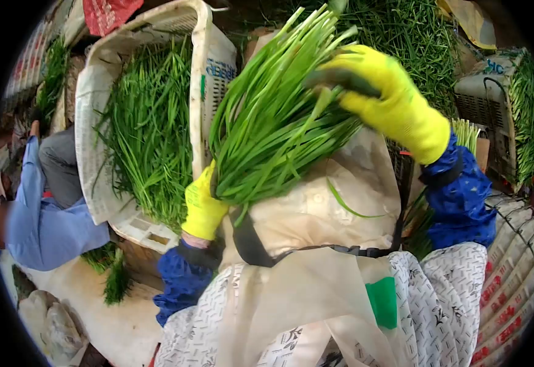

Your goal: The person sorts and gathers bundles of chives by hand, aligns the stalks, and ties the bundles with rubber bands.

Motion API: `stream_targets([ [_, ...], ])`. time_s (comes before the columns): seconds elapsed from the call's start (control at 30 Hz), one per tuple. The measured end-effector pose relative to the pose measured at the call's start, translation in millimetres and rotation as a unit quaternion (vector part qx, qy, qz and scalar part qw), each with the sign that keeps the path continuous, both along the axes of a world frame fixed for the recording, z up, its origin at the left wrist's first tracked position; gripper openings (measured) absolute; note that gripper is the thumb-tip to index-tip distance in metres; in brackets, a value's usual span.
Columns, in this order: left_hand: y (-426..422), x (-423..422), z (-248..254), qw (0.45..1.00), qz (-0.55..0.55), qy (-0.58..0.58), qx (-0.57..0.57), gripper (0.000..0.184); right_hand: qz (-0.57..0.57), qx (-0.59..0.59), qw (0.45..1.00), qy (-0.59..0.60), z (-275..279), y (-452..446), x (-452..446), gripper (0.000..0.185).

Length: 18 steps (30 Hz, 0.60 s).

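Note:
A large bunch of long green chives (279, 122) lies slanted across my lap, its pale stem ends toward the top. My left hand (204, 205), in a yellow glove, wraps round the lower left side of the bunch, and the leaves cover most of its fingers. On the upper right side, my right hand (395, 101), also gloved in yellow with a dark palm, has its fingers curled in and pinching some of the chives. One loose leaf (346, 202) hangs over the beige apron (316, 214) below the bunch.
To the left stands a white plastic basket (201, 79) with chives inside. A heap of chives (401, 49) lies at the back, and a grey crate (484, 92) of chives stands at the right. A person in a blue shirt (59, 229) is at the far left.

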State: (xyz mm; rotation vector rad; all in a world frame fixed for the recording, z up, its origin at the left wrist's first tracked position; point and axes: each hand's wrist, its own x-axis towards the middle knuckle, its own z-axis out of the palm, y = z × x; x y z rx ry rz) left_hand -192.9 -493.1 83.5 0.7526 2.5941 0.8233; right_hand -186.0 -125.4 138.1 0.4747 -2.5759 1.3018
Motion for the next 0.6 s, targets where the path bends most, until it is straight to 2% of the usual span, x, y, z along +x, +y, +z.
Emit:
stream_targets([
  [0.03, 6, 1, 4, 0.999, 0.018, -0.032, 0.008, 0.059, -0.063, -0.146, 0.983, -0.087, 2, 6, 7, 0.021],
  [0.07, 5, 0, 3, 1.0, 0.012, -0.028, 0.007, 0.059, -0.133, -0.178, 0.963, -0.151, 17, 21, 8, 0.018],
  [0.1, 4, 0, 1, 1.0, 0.009, -0.025, 0.006, 0.058, -0.194, -0.212, 0.952, -0.106, 4, 53, 3, 0.019],
  [0.13, 4, 0, -1, 0.999, 0.016, -0.033, 0.007, 0.058, -0.223, -0.079, 0.971, -0.032, -9, 97, 2, 0.026],
  [0.17, 5, 1, -1, 0.999, 0.023, -0.041, 0.008, 0.059, -0.27, 0.054, 0.96, 0.045, -21, 142, 0, 0.034],
  [0.2, 4, 1, -2, 0.998, 0.028, -0.049, 0.008, 0.059, -0.373, 0.03, 0.919, -0.123, -45, 178, -1, 0.04],
  [0.23, 3, 1, -3, 0.999, 0.022, -0.039, 0.007, 0.054, -0.379, 0.325, 0.858, -0.12, -46, 157, -4, 0.04],
  [0.3, 3, 0, -5, 1.0, 0.009, -0.021, 0.008, 0.046, -0.284, 0.306, 0.901, -0.117, -88, 149, 8, 0.051],
  [0.33, 14, 1, 5, 0.998, 0.03, -0.049, 0.022, 0.043, -0.193, 0.099, 0.949, -0.227, -86, 136, 4, 0.05],
  [0.37, 15, 1, 5, 0.997, 0.029, -0.068, 0.021, 0.046, -0.089, -0.116, 0.936, -0.321, -85, 117, 0, 0.049],
  [0.43, 14, 0, 7, 0.994, 0.03, -0.103, 0.014, 0.052, 0.033, -0.193, 0.941, -0.277, -71, 96, -2, 0.042],
  [0.47, 11, 0, 5, 0.995, 0.017, -0.093, 0.019, 0.05, 0.042, -0.236, 0.924, -0.297, -72, 89, -5, 0.034],
  [0.5, 10, 2, 5, 0.994, 0.026, -0.101, 0.025, 0.049, -0.048, -0.201, 0.93, -0.305, -64, 77, -3, 0.027],
  [0.57, 10, 3, 5, 0.992, 0.041, -0.114, 0.043, 0.048, -0.069, -0.305, 0.916, -0.252, -97, 89, -17, 0.024],
  [0.6, 12, 2, 10, 0.99, 0.045, -0.127, 0.027, 0.047, -0.145, -0.282, 0.911, -0.266, -98, 99, -18, 0.024],
])
